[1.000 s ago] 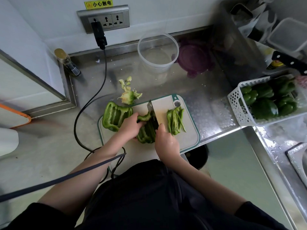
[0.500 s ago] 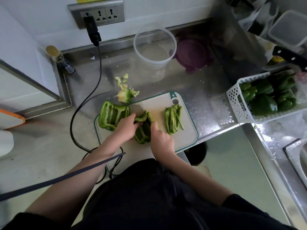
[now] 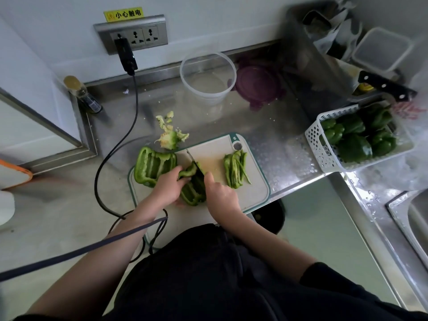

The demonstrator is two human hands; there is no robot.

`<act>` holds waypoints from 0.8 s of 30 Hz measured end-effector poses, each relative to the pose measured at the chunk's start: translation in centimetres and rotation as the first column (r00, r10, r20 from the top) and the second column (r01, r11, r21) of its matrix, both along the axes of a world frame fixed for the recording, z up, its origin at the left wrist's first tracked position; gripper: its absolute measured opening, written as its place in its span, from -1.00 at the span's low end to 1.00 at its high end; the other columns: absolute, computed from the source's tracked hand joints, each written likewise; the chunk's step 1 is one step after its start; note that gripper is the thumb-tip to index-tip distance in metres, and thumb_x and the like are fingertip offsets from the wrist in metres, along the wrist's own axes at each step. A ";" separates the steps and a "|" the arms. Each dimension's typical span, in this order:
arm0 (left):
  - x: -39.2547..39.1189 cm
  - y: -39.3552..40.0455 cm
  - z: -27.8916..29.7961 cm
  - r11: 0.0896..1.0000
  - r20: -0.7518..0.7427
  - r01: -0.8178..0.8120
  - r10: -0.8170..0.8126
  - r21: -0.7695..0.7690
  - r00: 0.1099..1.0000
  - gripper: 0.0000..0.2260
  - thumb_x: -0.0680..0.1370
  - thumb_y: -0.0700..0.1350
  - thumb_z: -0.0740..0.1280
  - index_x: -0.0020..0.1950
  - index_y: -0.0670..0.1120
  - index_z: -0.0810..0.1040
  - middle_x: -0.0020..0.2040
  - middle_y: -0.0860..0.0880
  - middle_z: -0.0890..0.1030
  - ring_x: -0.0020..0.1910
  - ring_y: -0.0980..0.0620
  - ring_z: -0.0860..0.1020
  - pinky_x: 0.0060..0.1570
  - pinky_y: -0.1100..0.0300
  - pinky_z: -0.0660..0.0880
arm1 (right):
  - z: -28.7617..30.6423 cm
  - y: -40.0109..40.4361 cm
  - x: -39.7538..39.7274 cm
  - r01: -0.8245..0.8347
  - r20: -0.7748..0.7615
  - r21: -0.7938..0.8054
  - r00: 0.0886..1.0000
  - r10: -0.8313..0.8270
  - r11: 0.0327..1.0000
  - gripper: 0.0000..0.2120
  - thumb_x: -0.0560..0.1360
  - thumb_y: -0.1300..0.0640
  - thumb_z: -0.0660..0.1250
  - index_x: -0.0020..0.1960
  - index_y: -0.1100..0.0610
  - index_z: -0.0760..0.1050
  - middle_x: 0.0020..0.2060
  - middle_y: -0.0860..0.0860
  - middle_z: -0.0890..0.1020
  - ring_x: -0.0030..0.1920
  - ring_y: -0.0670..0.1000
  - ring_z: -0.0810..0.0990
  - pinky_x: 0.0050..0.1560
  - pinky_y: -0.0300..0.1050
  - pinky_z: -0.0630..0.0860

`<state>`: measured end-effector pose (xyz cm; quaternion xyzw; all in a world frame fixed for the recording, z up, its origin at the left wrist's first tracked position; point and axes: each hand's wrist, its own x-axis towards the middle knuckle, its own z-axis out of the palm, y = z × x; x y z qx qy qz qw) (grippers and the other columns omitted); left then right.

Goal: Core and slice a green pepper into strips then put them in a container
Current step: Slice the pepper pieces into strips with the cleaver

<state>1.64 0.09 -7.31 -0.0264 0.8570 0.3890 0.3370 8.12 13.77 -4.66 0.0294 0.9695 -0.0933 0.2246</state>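
clear tub [image 3: 207, 76] empty | basket [image 3: 317, 144] holds peppers [image 3: 354, 135] | left hand [image 3: 168, 185] presses pepper piece [image 3: 193, 191] | right hand [image 3: 221, 193] grips knife [image 3: 193, 162]

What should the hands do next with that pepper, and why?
Probably cut another strip: the right hand holds the knife over the pepper piece that the left hand steadies, and a big piece is still uncut.

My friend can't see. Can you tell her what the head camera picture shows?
A person slices a green pepper piece on a cutting board: the left hand holds it, the right hand grips a knife. Cut strips lie right of it, an empty clear tub behind.
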 end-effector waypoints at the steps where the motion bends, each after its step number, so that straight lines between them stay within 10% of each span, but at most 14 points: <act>1: 0.2 0.0 0.1 1.000 -0.009 0.005 -0.005 0.005 1.000 -0.66 0.61 -0.06 0.23 0.37 -0.07 0.36 0.14 -0.18 0.55 -0.12 -0.11 0.59 -0.28 0.04 0.60 | 0.0 0.1 -0.1 0.014 -0.002 -0.012 1.000 -0.014 1.000 -0.65 0.51 0.40 0.13 0.25 0.19 0.19 -0.28 0.06 0.48 -0.35 0.12 0.43 -0.36 -0.07 0.35; 4: 0.4 0.1 0.1 0.999 -0.014 -0.036 0.036 0.008 0.999 -0.62 0.61 -0.05 0.22 0.42 -0.08 0.31 0.20 -0.13 0.51 -0.14 -0.15 0.60 -0.38 0.05 0.59 | -0.3 0.5 -0.2 0.043 -0.009 -0.048 0.999 -0.044 0.998 -0.72 0.53 0.37 0.13 0.19 0.18 0.20 -0.24 0.10 0.56 -0.35 0.13 0.47 -0.37 -0.07 0.37; 8: -0.3 -0.1 0.0 0.997 0.037 -0.064 0.066 -0.051 0.997 -0.47 0.60 0.01 0.23 0.51 -0.12 0.17 0.38 -0.16 0.40 0.20 -0.23 0.48 0.02 -0.03 0.51 | -0.6 1.3 0.0 0.128 -0.010 -0.150 0.991 -0.131 0.980 -0.93 0.65 0.16 0.06 0.08 0.16 0.22 -0.32 0.08 0.47 -0.34 0.16 0.49 -0.38 -0.06 0.35; 16: -0.3 -0.4 0.8 0.982 -0.065 0.157 -0.164 -0.104 0.984 -0.61 0.60 -0.07 0.24 0.41 -0.11 0.32 -0.05 -0.18 0.55 -0.24 -0.12 0.56 -0.26 0.04 0.51 | -1.0 0.7 0.3 0.133 -0.021 -0.105 0.990 -0.136 0.986 -0.92 0.64 0.18 0.07 0.12 0.15 0.22 -0.29 0.09 0.53 -0.37 0.13 0.43 -0.41 -0.09 0.34; 24: -0.5 -0.9 0.6 0.999 0.024 0.044 -0.044 -0.005 0.999 -0.50 0.60 -0.06 0.24 0.50 -0.13 0.19 0.15 -0.15 0.45 -0.03 -0.18 0.57 -0.07 0.02 0.54 | -1.0 0.5 -0.6 0.079 -0.024 -0.086 0.996 -0.081 0.993 -0.92 0.64 0.20 0.10 0.11 0.17 0.23 -0.40 0.00 0.38 -0.41 0.11 0.43 -0.50 -0.15 0.25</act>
